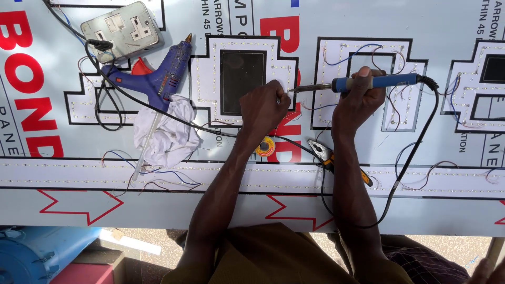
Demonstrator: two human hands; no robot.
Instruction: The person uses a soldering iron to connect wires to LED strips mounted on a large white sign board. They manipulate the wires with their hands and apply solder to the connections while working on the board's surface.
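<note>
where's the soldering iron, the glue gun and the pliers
soldering iron [374,82], head view, on its blue handle
glue gun [169,68], head view, on its blue barrel
pliers [322,152], head view, on the metal jaws

pliers [322,153]: handles under forearm | solder reel [265,146]: half hidden | drum [37,247]: cropped

My blue glue gun [158,79] lies just below the grey socket box [122,30]. A white rag [167,134] sits under the gun. Pliers [330,159] lie well right of it.

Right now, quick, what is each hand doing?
Left hand: fingers curled, pressing on the white letter panel; anything pinched cannot be told.
Right hand: closed around the blue soldering iron.
</note>
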